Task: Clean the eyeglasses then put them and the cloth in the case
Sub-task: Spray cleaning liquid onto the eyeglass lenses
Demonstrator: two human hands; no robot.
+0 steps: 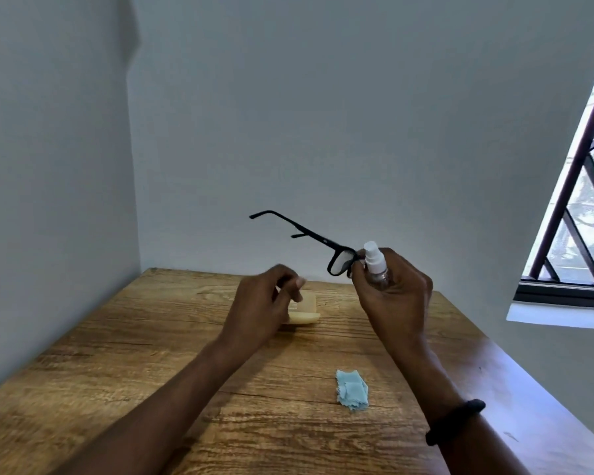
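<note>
Hiding half the case [307, 311], left hand [261, 303] curls empty; right hand [396, 296] grips bottle [374, 264], eyeglasses [324, 240].

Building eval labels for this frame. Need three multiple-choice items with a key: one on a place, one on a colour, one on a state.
1. Where is the cloth?
A. hung on the wall
B. on the table
C. on the floor

2. What colour is the frame of the eyeglasses?
A. black
B. red
C. white

3. What is the right hand doing?
A. resting flat, holding nothing
B. gripping a spray bottle
C. gripping a pen

Key:
1 B: the cloth lies on the wood beside the right forearm.
2 A: the frame shows black against the pale wall.
3 B: the fingers curl round the bottle, and the eyeglasses are held up at the same hand.
</note>
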